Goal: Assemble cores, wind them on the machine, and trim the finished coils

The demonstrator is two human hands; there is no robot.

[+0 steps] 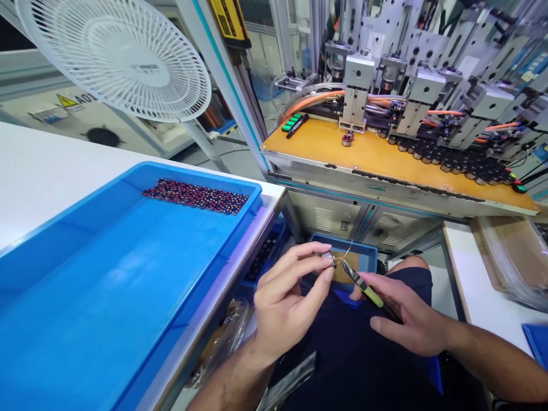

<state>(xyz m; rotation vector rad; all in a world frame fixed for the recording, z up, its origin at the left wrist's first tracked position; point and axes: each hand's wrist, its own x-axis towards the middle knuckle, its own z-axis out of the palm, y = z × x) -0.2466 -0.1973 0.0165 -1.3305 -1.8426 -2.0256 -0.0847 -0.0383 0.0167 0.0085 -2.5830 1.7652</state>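
The small metal part point(327, 257) sits above the lap, pinched between the left hand's point(285, 297) thumb and fingertips, apparently so its thin wires point(347, 251) face right, free for the pliers point(369, 290), whose handles the right hand's point(413, 319) fingers grip. Left, similar-looking pieces point(194, 196) lie packed together at the blue tray's point(201, 173) far end.

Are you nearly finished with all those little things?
Maybe done: the small parts at one end of the blue tray. In hand now: one piece in the left hand, its wire by the pliers in the right hand. Maybe left: the dark parts on the orange bench, but I can't tell how many.
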